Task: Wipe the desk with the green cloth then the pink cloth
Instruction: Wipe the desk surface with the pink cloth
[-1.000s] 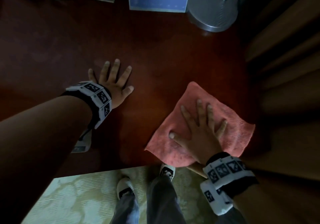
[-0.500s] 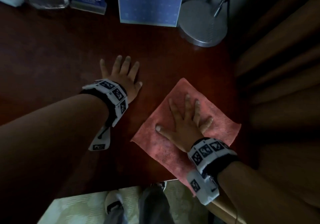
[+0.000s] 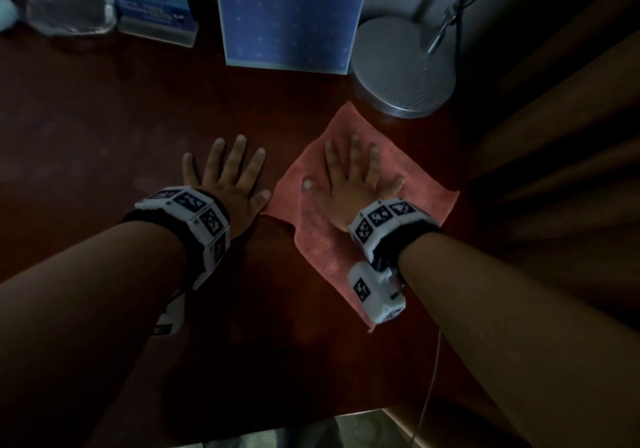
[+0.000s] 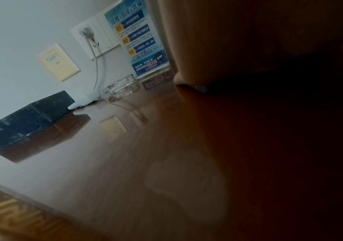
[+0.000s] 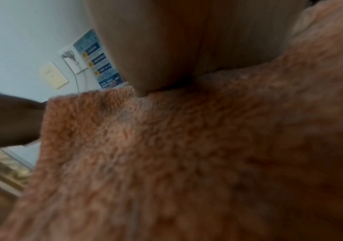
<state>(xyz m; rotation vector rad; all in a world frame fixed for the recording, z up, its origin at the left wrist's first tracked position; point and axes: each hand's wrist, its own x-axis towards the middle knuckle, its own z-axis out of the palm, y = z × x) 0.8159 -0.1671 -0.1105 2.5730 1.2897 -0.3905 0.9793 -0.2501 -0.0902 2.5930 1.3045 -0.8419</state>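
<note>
The pink cloth [image 3: 332, 239] lies spread flat on the dark red-brown desk [image 3: 104, 128], right of centre. My right hand [image 3: 349, 173] presses on it with fingers straight and spread. In the right wrist view the pink cloth [image 5: 187, 154] fills the frame under my palm [image 5: 187, 40]. My left hand [image 3: 225, 173] rests flat on the bare desk just left of the cloth, fingers spread, holding nothing. The green cloth is not in any view.
A round metal lamp base [image 3: 403, 66] sits just beyond the cloth's far corner. A blue card [image 3: 291, 14], a leaflet stand [image 3: 152, 4] and a glass ashtray [image 3: 69, 4] line the back edge. A black box [image 4: 26, 120] stands far left. Curtains [image 3: 554, 135] hang at right.
My right hand has pushed the pink cloth away from the desk's front edge toward the lamp base. The left hand has stayed flat on the desk, now close beside the cloth.
</note>
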